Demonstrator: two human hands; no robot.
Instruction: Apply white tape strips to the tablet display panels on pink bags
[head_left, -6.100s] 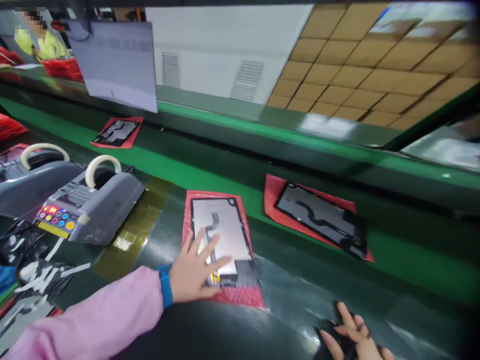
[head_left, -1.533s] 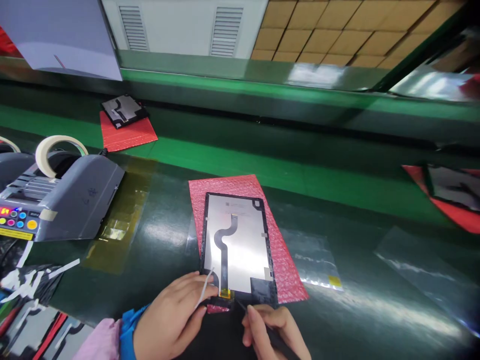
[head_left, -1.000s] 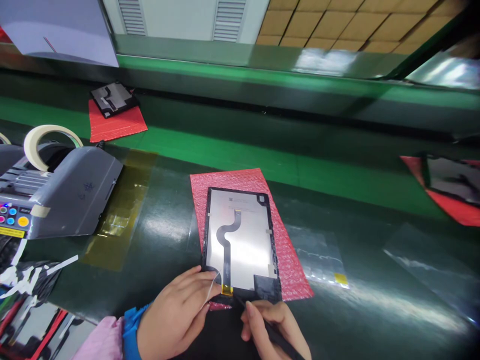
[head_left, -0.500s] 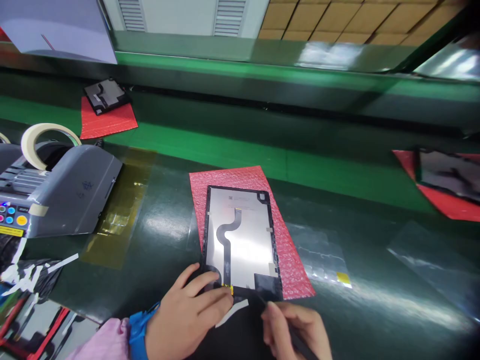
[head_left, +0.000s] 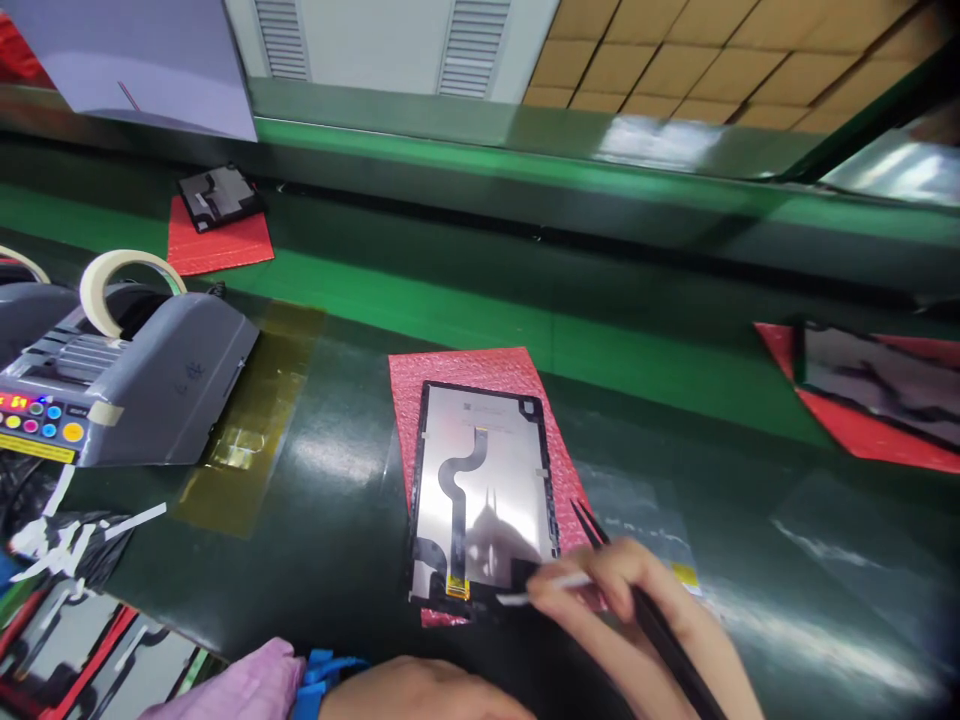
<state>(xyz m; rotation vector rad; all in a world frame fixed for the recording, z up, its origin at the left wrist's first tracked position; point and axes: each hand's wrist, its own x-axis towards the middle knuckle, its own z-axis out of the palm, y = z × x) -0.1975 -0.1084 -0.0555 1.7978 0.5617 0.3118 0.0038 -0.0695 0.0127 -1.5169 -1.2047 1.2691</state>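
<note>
Right hand [head_left: 637,605] aslant over panel [head_left: 495,475]

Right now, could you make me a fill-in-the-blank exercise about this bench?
The hand pinching a white strip is the person's ____ one.
It also holds black ____.
The wristband beside the left hand is coloured ____.
The grey dispenser carries a roll of ____.

Missing words: right; tweezers; blue; tape.

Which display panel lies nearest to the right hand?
The central display panel, with the right hand at its lower right corner. The upper left panel, right edge panel and lower left panels lie farther away.
</note>
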